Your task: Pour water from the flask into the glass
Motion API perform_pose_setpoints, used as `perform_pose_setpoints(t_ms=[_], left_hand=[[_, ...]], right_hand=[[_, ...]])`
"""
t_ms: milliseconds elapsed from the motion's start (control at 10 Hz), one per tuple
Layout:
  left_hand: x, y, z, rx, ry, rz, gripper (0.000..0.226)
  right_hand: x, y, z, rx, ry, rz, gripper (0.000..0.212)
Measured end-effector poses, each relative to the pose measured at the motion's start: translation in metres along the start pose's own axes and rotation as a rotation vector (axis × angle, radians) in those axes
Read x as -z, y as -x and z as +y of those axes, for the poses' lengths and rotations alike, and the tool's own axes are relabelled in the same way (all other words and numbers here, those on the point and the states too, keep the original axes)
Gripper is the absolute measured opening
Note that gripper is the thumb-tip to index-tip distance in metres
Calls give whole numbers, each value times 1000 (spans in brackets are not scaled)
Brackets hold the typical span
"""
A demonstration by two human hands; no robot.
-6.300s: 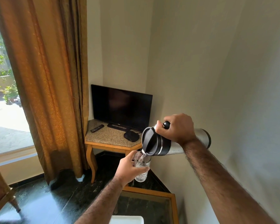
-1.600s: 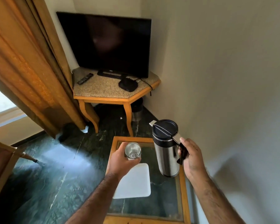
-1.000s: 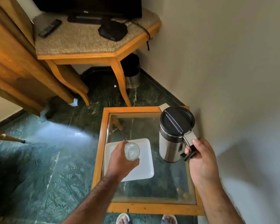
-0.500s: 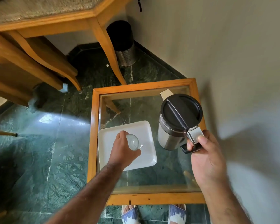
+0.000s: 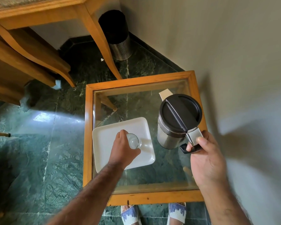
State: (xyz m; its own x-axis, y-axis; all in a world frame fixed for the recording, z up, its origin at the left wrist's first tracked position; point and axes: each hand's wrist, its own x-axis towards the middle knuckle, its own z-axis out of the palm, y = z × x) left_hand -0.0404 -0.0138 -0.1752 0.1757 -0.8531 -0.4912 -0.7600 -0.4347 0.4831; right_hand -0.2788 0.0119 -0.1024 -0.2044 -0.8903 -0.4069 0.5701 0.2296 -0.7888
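Observation:
A steel flask with a black lid stands upright at the right side of the glass-topped side table. My right hand grips its handle from the near side. My left hand is wrapped around a clear glass with water in it, held upright over or on the white square tray; I cannot tell whether the glass touches the tray. The flask's spout points away from me.
A wall runs close along the table's right side. A perforated metal bin stands in the corner behind a wooden TV table leg. Green marble floor lies to the left. My sandalled feet are at the table's near edge.
The view has tilted down from the TV to the side table. Both hands have lowered: the glass came down to the white tray, the flask to the glass top, upright instead of tipped.

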Motion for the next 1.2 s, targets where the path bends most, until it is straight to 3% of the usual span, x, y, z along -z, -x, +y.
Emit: perform_pose_setpoints(t_ms=[800, 1000, 1100, 1200], left_hand=[[-23, -8, 5, -24, -90, 15, 75], [-7, 11, 3, -107, -248, 7, 128], [8, 30, 8, -132, -261, 82, 127], [29, 47, 15, -166, -288, 127, 121]], right_hand=[[31, -4, 18, 67, 78, -99, 13], [33, -1, 10, 49, 127, -154, 19], [31, 4, 1, 53, 162, -114, 50], [27, 12, -20, 125, 314, 41, 81]])
